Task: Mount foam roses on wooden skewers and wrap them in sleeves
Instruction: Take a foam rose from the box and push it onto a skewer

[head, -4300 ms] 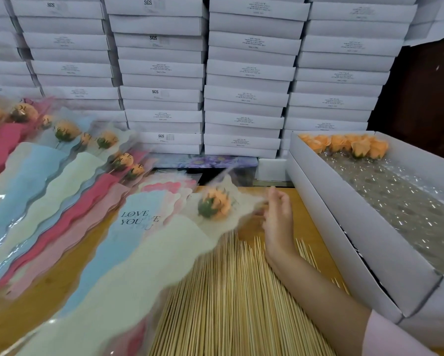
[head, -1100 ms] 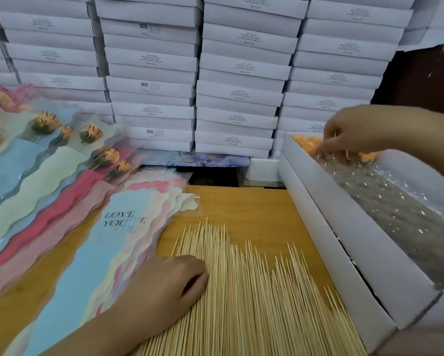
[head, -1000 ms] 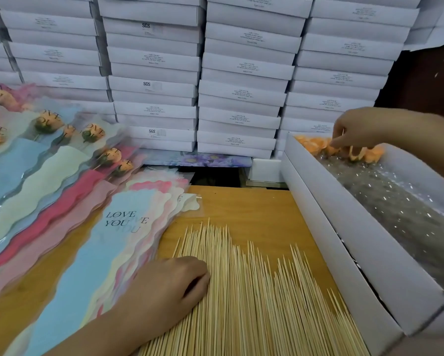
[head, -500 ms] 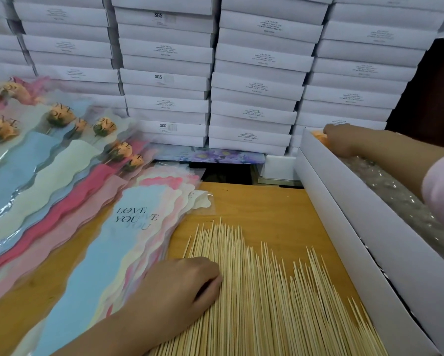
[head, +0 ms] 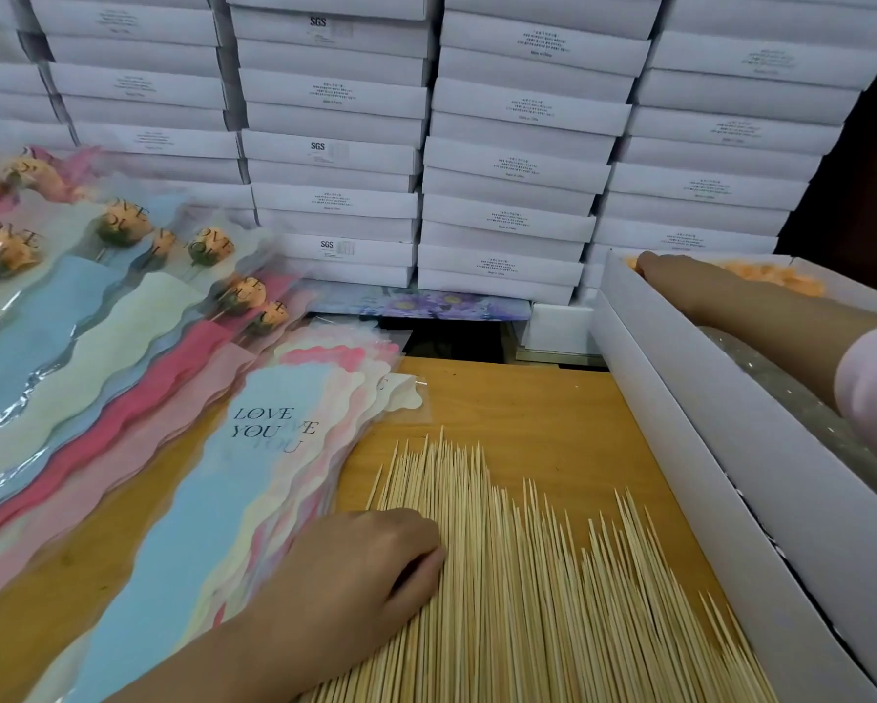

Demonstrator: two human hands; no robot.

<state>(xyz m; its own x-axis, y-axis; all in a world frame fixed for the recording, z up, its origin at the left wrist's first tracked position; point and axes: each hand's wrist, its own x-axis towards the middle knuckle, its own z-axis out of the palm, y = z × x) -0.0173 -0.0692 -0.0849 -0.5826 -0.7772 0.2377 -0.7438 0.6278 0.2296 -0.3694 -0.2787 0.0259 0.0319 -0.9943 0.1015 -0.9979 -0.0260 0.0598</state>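
Note:
A wide pile of wooden skewers (head: 528, 575) lies on the wooden table (head: 517, 398), points facing away from me. My left hand (head: 370, 560) rests on the pile's left edge with its fingers curled down onto the sticks; the thumb and fingertips are hidden. Orange foam roses (head: 776, 279) sit at the far end of a long white box (head: 730, 474) on the right. My right hand (head: 654, 266) reaches into that end among the roses, its fingers hidden behind the box wall. A stack of pastel "LOVE YOU" sleeves (head: 274, 449) lies left of the skewers.
Finished wrapped roses (head: 122, 225) are fanned out along the left side. A wall of stacked white cartons (head: 517, 159) closes the back. Bubble wrap (head: 781, 393) lines the long box. A flat floral-print pack (head: 426, 301) lies under the cartons.
My right arm has stretched further into the far end of the box and the hand has sunk below its wall. My left hand has stayed on the skewers. The view has shifted slightly.

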